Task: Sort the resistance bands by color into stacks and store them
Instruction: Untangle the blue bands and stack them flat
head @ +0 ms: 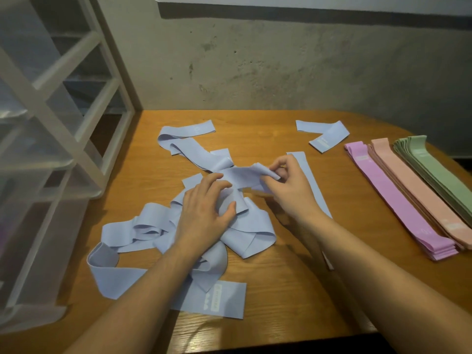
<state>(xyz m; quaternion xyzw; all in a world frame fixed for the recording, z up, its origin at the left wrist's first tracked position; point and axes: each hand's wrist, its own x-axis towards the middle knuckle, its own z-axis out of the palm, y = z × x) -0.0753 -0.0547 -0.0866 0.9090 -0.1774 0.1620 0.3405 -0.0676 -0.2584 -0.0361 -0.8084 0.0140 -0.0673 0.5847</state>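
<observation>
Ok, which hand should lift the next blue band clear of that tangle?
Probably the right hand: its fingers already pinch a blue band raised above the blue pile. The left hand lies flat on the pile, well placed to hold the rest down.

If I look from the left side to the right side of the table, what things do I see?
Plastic drawers → tangled blue bands → purple stack → pink stack → green stack.

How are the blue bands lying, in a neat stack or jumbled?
Jumbled. The blue bands sprawl twisted and overlapping on the table, unlike the flat purple stack. The right hand pinches one.
</observation>
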